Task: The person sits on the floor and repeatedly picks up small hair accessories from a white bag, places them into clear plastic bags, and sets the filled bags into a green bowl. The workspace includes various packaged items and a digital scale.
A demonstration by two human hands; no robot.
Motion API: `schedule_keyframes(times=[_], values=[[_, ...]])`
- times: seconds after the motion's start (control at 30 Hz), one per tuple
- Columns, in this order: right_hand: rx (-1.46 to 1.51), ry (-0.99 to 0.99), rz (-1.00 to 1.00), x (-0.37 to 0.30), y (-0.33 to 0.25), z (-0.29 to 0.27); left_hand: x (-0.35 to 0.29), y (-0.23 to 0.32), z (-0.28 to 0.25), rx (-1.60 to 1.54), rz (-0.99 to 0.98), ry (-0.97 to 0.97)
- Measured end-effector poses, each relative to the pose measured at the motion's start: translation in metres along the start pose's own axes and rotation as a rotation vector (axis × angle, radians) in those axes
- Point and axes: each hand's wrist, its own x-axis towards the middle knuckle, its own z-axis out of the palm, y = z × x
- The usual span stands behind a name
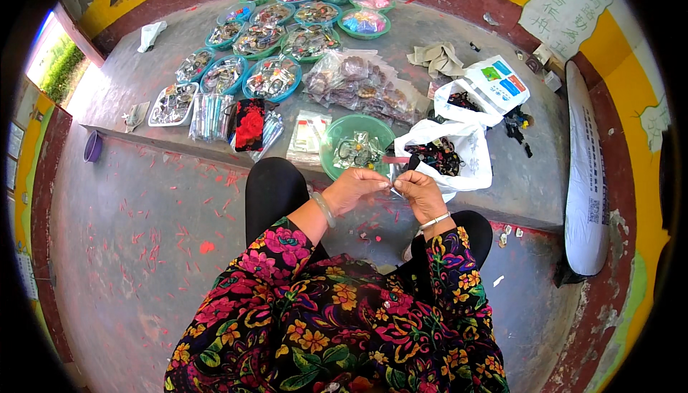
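My left hand and my right hand meet in front of me, each pinching an edge of a small clear plastic bag with a reddish strip along its top. What the bag holds, if anything, is too small to make out. Just beyond my left hand stands a round green basin with several small clear packets in it. Close to my right hand, a white plastic bag gapes wide, with dark, multicoloured small items inside.
On the raised concrete platform stand several basins of packed small goods. Nearer lie a white tray, bundled pens, a red-and-black pouch and clear packets. A long wrapped bundle leans at the right wall.
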Motion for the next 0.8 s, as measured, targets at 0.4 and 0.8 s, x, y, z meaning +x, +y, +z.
schedule_keyframes(times=[0.4,0.8], values=[[-0.210,0.064,-0.026,0.001,0.002,0.008,0.010,-0.012,-0.007,0.290,0.093,0.230],[-0.268,0.222,-0.129,0.010,0.016,0.002,0.021,-0.027,-0.015,0.424,0.287,0.272]])
